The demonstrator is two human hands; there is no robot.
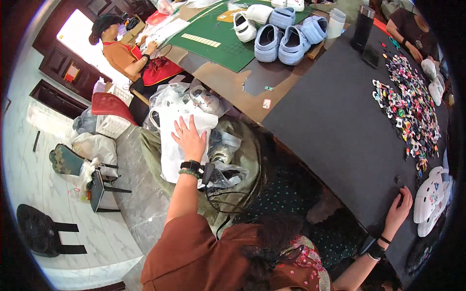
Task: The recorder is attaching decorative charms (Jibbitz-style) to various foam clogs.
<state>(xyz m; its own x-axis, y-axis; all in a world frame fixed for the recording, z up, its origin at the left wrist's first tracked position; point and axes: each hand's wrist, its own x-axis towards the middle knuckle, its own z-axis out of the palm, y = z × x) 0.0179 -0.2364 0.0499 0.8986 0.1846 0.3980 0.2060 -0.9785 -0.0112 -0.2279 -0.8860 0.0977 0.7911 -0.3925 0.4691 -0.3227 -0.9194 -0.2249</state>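
My left hand [189, 138] lies with fingers spread on a white plastic sheet or bag [171, 157]. That sheet covers part of a large olive sack [153, 145] with clear-bagged shoes [222, 154] in it. On the black tabletop [320, 121], my right hand [399, 211] rests near the edge, its fingers loosely bent and apart, with nothing visible in them. Just right of it is a pair of white clogs with holes [429, 201]. Beyond this hand spreads a heap of small colourful shoe charms [410, 104].
Blue clogs [292, 46] and white clogs [244, 27] stand by a green cutting mat [213, 46]. A black tumbler [362, 29] and a phone [371, 56] are at the far edge. One person [121, 51] sits far left, another [412, 31] far right. Chairs [99, 186] stand left.
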